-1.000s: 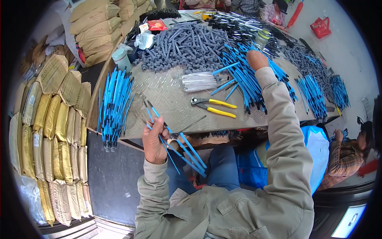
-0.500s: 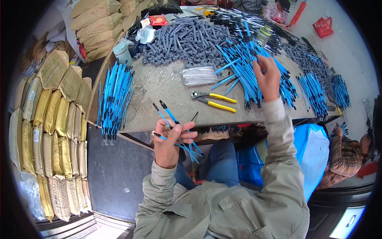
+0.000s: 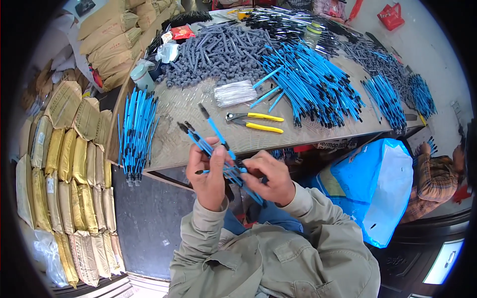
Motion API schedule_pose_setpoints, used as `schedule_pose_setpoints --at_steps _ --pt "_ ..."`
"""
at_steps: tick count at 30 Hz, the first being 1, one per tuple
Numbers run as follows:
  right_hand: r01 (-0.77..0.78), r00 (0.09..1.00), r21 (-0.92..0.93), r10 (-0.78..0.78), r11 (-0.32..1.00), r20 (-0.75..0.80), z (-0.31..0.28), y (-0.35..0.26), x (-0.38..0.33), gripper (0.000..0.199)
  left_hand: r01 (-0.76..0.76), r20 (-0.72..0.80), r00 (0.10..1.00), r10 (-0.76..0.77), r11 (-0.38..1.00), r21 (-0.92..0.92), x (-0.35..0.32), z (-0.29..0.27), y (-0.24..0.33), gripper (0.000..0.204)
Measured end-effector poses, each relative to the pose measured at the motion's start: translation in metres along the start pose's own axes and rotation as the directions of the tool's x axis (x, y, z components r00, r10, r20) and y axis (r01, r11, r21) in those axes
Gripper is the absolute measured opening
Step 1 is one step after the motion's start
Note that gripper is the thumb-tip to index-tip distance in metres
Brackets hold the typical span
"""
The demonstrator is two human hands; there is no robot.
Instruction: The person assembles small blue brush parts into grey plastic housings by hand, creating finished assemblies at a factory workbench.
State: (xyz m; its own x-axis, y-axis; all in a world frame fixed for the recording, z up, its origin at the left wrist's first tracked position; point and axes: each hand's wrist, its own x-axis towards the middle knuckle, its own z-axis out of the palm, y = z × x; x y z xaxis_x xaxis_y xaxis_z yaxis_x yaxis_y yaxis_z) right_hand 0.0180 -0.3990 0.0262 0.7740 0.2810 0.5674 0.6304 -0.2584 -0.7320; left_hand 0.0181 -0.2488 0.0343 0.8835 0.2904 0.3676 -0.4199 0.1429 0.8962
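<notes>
– Position at the table (image 3: 174,124)?
– Left hand (image 3: 207,174): fingers clamped on the rods (image 3: 215,129), off the near edge. Right hand (image 3: 271,179): fingertips at the rods; pinch cannot be told.
– Method?
– Clamp evenly; guide with right fingertips, without bending.

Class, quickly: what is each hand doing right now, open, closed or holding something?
Left hand: closed, holding several blue rods.
Right hand: partly curled at those rods; whether it grips cannot be told.

The rods (image 3: 213,127) are blue, black-tipped — pliers (image 3: 264,116) yellow-handled, jacket (image 3: 303,263) beige-grey, a co-worker's sleeve (image 3: 437,181) plaid.
</notes>
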Motion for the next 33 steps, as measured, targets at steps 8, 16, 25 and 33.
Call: schedule_pose_setpoints --at_steps 8,16,25,33 --pt "-0.08 0.987 -0.347 0.122 0.934 0.1 -0.08 0.093 0.14 0.015 0.243 -0.066 0.955 -0.289 0.892 -0.382 0.001 -0.021 0.018 0.011" --pt "0.022 0.989 -0.991 0.142 0.133 0.041 -0.13 0.188 0.192 0.013 0.291 -0.11 0.939 -0.326 0.922 -0.256 -0.004 -0.047 0.019 0.011" --pt "0.02 0.975 -0.758 0.156 0.652 0.161 -0.132 0.138 0.167 0.017 0.441 0.175 0.897 -0.405 0.839 -0.318 -0.022 -0.041 0.019 0.017" --pt "0.059 0.998 -0.081 -0.058 0.995 0.017 -0.078 0.02 0.103 0.013 0.332 0.064 0.942 -0.331 0.876 -0.349 -0.017 -0.024 0.007 0.027"
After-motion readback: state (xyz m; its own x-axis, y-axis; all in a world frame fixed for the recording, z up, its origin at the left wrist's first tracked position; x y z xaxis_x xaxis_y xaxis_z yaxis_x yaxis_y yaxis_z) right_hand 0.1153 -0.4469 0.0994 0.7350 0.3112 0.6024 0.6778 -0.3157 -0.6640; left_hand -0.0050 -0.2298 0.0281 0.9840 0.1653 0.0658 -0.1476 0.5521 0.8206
